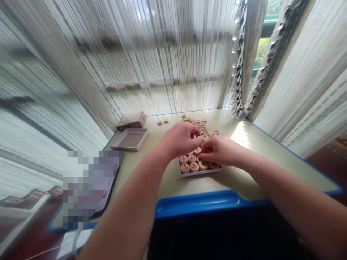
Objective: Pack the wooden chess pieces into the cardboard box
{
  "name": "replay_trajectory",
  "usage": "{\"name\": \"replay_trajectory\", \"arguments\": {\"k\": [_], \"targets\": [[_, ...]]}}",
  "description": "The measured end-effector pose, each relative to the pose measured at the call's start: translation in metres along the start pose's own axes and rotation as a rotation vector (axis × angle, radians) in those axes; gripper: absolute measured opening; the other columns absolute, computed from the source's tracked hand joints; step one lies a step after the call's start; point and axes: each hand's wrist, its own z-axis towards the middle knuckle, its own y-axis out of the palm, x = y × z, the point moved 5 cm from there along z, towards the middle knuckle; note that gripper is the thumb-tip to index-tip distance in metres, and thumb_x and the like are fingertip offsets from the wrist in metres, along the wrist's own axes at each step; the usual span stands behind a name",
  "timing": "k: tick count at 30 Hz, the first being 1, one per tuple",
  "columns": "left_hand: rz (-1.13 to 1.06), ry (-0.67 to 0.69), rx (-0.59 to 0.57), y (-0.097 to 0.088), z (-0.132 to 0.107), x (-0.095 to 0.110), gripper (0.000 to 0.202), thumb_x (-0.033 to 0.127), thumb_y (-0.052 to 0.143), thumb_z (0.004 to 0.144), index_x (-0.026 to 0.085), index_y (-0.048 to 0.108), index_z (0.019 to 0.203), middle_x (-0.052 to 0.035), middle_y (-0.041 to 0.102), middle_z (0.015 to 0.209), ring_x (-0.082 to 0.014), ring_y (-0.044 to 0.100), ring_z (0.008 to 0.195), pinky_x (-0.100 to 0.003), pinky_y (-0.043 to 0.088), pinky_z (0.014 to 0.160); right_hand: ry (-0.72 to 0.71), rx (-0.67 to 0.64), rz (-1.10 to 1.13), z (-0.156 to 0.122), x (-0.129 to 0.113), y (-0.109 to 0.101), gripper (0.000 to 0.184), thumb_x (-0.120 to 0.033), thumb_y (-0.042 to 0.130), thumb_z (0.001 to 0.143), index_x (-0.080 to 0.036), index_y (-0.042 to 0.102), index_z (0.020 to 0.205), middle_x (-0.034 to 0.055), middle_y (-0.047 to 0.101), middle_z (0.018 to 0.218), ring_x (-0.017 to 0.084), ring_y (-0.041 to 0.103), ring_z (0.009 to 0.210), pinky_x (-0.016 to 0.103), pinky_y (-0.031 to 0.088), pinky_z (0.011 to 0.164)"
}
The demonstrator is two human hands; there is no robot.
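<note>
A shallow tray (200, 173) in the middle of the table holds round wooden chess discs (191, 163) with red and black characters. My left hand (180, 139) hovers over the tray's far side, fingers curled and pinched at a disc. My right hand (221, 151) rests on the tray's right side, fingers closed on a disc among the rows. The two hands meet fingertip to fingertip above the pieces. More loose discs (199, 123) lie scattered on the table behind the hands.
An empty box lid (130, 139) and a patterned wooden box (132, 120) sit at the back left. Two stray discs (162, 122) lie near them. A blurred flat object (89, 184) covers the left table edge. Striped curtains (162, 54) enclose the table; its blue rim (197, 203) is nearest me.
</note>
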Motion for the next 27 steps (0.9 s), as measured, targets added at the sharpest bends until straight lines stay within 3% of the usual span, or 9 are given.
{"name": "replay_trajectory", "arguments": {"k": [15,21,27], "targets": [[0.026,0.012,-0.001,0.000,0.001,-0.001,0.018,0.023,0.049,0.067,0.013,0.064,0.063,0.0018,0.053,0.050,-0.0077,0.043,0.048,-0.021,0.029,0.047,-0.037,0.019,0.075,0.000,-0.001,-0.004,0.020,-0.036,0.056,0.069,-0.020,0.067,0.063,-0.0003,0.059,0.055,0.012,0.049,0.052,0.023,0.031,0.047],[0.038,-0.006,0.008,0.000,0.003,-0.008,0.018,0.023,0.050,0.066,0.013,0.065,0.063,0.0018,0.053,0.050,-0.0083,0.044,0.049,-0.021,0.029,0.047,-0.120,0.127,0.101,0.003,-0.001,-0.005,0.021,-0.033,0.057,0.070,-0.024,0.069,0.084,0.0002,0.062,0.067,0.012,0.050,0.059,0.023,0.033,0.053],[0.072,0.005,0.025,-0.001,0.003,-0.009,0.018,0.022,0.049,0.067,0.014,0.064,0.062,0.0009,0.054,0.053,-0.0090,0.044,0.053,-0.022,0.030,0.049,-0.119,0.118,0.098,0.007,0.003,0.000,0.019,-0.037,0.059,0.070,-0.024,0.070,0.078,0.0007,0.062,0.065,0.012,0.049,0.058,0.024,0.033,0.053]]}}
